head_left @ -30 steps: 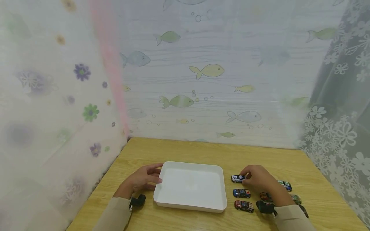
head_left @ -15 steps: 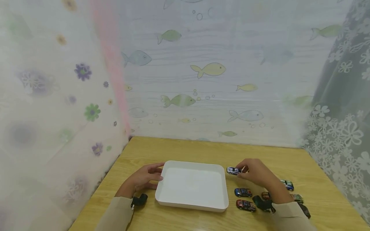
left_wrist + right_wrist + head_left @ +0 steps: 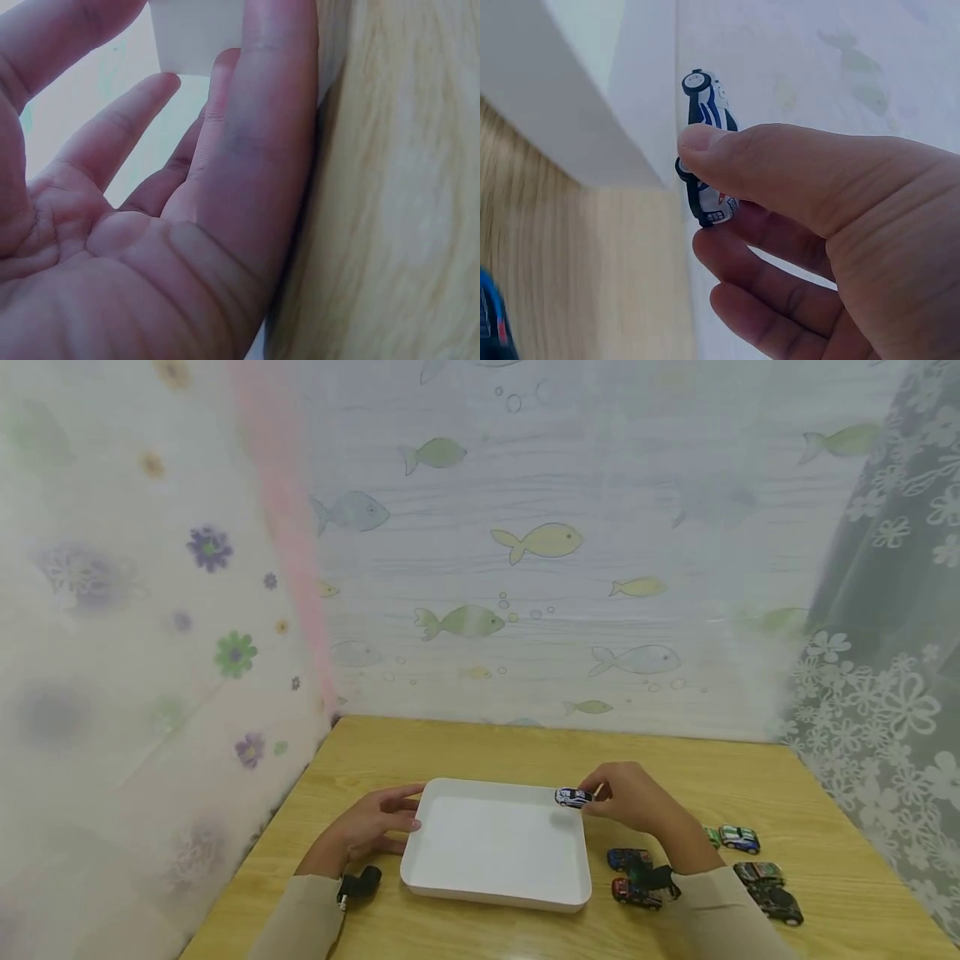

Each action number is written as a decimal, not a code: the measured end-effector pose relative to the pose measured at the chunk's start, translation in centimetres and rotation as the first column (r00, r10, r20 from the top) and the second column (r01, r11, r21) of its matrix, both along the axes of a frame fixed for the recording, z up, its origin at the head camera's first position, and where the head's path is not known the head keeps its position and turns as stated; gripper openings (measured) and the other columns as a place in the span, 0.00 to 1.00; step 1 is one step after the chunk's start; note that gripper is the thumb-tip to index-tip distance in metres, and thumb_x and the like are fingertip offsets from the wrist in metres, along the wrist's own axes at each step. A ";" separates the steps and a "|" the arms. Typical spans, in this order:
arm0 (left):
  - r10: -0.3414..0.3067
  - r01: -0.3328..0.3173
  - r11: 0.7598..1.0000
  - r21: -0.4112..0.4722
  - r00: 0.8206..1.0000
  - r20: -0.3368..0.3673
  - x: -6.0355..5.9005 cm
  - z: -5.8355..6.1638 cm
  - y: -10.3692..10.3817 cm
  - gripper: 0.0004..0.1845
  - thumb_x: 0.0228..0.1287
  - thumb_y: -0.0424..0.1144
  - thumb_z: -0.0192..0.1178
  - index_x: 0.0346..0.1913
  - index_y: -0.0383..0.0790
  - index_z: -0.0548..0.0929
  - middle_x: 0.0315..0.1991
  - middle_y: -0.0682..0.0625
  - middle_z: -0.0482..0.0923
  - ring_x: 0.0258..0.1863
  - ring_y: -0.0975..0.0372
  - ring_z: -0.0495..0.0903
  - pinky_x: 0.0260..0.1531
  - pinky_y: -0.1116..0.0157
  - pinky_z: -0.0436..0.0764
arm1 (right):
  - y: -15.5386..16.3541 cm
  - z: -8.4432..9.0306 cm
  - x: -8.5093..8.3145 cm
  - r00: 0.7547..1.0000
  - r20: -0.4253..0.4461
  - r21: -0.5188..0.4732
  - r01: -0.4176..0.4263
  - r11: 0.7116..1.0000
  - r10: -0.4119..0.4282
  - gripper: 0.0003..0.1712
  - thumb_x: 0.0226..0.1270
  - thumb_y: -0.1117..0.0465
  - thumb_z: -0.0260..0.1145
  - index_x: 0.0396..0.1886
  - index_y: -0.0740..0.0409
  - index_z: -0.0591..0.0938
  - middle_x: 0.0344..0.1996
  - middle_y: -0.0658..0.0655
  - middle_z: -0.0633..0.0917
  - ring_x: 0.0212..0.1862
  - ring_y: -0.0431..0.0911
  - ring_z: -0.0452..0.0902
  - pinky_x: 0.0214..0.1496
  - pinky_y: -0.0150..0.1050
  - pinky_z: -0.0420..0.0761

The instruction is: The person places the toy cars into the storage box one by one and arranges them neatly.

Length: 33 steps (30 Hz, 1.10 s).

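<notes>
- One car [image 3: 573, 798] sits in the right hand [image 3: 628, 795], at the tray's far right corner, raised over the rim; whether it touches the tray [image 3: 498, 847] is unclear.
- White body, dark blue stripes along the side, a small red mark near one end, dark underside, black tyres with pale hubs.
- Right fingers grasp it by one end, thumb against its side in the right wrist view.
- Left hand [image 3: 375, 822] holds nothing in its grasp; its fingers are extended and spread at the tray's left side, thumb tip at the rim.
- White, shallow tray, flat on the table [image 3: 465, 747].
- Right of it, a blue car [image 3: 618, 858] and a red car [image 3: 626, 892]; beyond the right forearm, a green-and-white car [image 3: 739, 838].
</notes>
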<state>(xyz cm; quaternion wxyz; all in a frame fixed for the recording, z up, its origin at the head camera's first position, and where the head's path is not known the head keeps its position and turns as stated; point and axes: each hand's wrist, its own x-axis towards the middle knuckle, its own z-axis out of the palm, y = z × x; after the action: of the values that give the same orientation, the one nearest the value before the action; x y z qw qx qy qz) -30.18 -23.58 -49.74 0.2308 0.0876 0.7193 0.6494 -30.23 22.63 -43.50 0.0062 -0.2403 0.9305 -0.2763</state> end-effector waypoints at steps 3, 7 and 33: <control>0.003 -0.003 1.000 0.013 1.000 0.008 0.0 -0.2 -0.1 0.44 0.64 0.37 0.73 0.80 0.45 0.64 0.72 0.35 0.71 0.61 0.51 0.81 0.51 0.46 0.87 | -0.9 0.1 -0.1 1.000 0.001 0.004 0.000 1.000 0.000 0.15 0.61 0.56 0.79 0.48 0.50 0.91 0.41 0.47 0.89 0.38 0.38 0.84 0.38 0.33 0.84; -0.004 0.003 1.000 0.024 1.000 0.012 -0.1 -0.2 0.0 0.42 0.66 0.37 0.71 0.80 0.47 0.64 0.73 0.35 0.70 0.61 0.51 0.81 0.51 0.46 0.87 | -2.2 0.3 -0.5 1.000 0.019 -0.006 -0.002 1.000 0.003 0.14 0.61 0.57 0.79 0.47 0.50 0.91 0.41 0.47 0.89 0.38 0.38 0.85 0.39 0.34 0.85; -0.026 0.025 0.998 0.061 0.999 0.025 -0.3 -0.4 -0.4 0.41 0.67 0.33 0.69 0.80 0.48 0.64 0.74 0.36 0.69 0.63 0.52 0.80 0.52 0.46 0.87 | -11.4 -0.4 -2.4 0.994 0.063 0.041 -0.094 0.995 0.091 0.11 0.58 0.56 0.81 0.41 0.49 0.93 0.36 0.43 0.90 0.37 0.36 0.83 0.42 0.35 0.84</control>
<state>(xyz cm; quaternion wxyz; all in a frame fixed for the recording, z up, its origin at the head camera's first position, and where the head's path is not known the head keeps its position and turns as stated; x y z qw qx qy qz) -30.52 -24.00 -50.10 0.2456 0.0953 0.6951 0.6689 -32.65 11.23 -43.93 0.0527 -0.2744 0.9236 -0.2625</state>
